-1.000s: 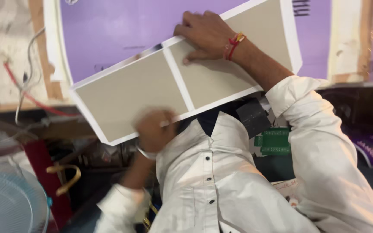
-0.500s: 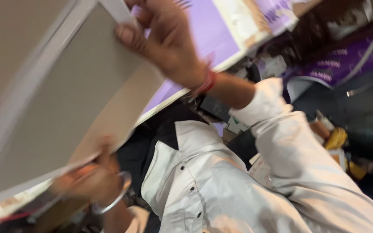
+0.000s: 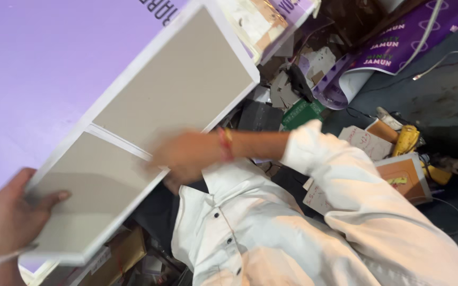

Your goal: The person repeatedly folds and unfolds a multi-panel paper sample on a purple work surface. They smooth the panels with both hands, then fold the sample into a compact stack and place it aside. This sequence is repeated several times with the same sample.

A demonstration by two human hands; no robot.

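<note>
A long flat board (image 3: 181, 85) with two grey-beige panels framed in white lies tilted over a large purple sheet (image 3: 33, 69). My left hand (image 3: 6, 217) grips the board's lower-left end, thumb pressed on the grey face; a thin bangle shows at the wrist. My right hand (image 3: 186, 156), blurred by motion and with a red thread at the wrist, is at the board's near long edge, about the middle. Whether its fingers close on the edge is not clear. My white shirt (image 3: 271, 233) fills the lower middle of the view.
A rolled purple banner (image 3: 382, 47) lies at the top right with a white cable (image 3: 441, 57) beside it. On the dark floor at right are a yellow tool (image 3: 406, 139), an orange-brown box (image 3: 405, 177) and paper scraps. A green item (image 3: 300, 114) lies by the board's end.
My right hand left the board's far edge and came down to its near edge. The board has swung and now shows both panels at a slant. My left hand stays on its end.
</note>
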